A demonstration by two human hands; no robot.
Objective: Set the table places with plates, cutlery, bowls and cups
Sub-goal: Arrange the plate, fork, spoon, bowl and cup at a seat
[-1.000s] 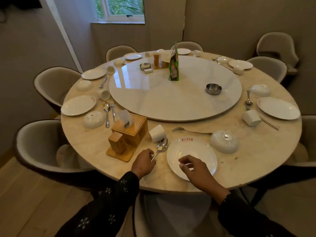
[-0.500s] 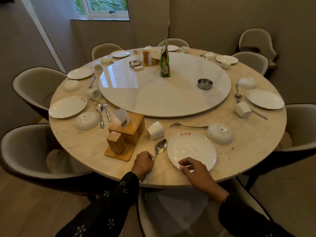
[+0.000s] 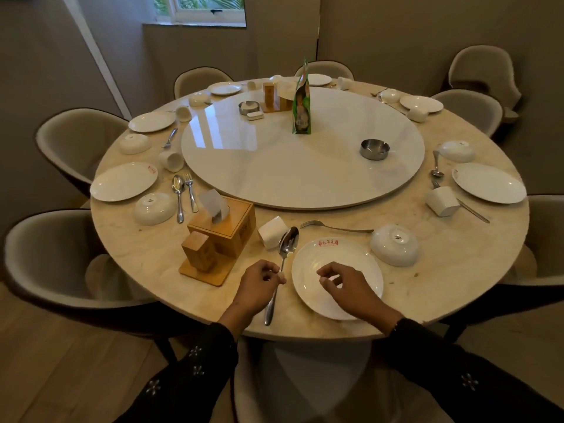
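Observation:
A white plate (image 3: 351,257) with a red logo lies at the near place on the round marble table (image 3: 451,270). My left hand (image 3: 259,285) pinches the handle of a spoon (image 3: 288,244) that lies just left of the plate, bowl pointing away from me. My right hand (image 3: 348,285) hovers over the plate's near half with loosely curled fingers and holds nothing. A white cup (image 3: 271,232) lies on its side beyond the spoon. A fork (image 3: 335,228) lies crosswise behind the plate. An upturned white bowl (image 3: 395,245) sits to the plate's right.
A wooden tissue box with a small wooden holder (image 3: 222,230) stands left of the cup. The big white turntable (image 3: 274,166) carries a steel ashtray (image 3: 374,149), a green packet (image 3: 302,108) and wooden holders. Other places around the rim hold plates, bowls, cups and cutlery. Chairs ring the table.
The spoon has been drawn nearer the table's front edge, its handle now reaching past my left hand. My right hand has come off the plate's near rim and floats over the plate.

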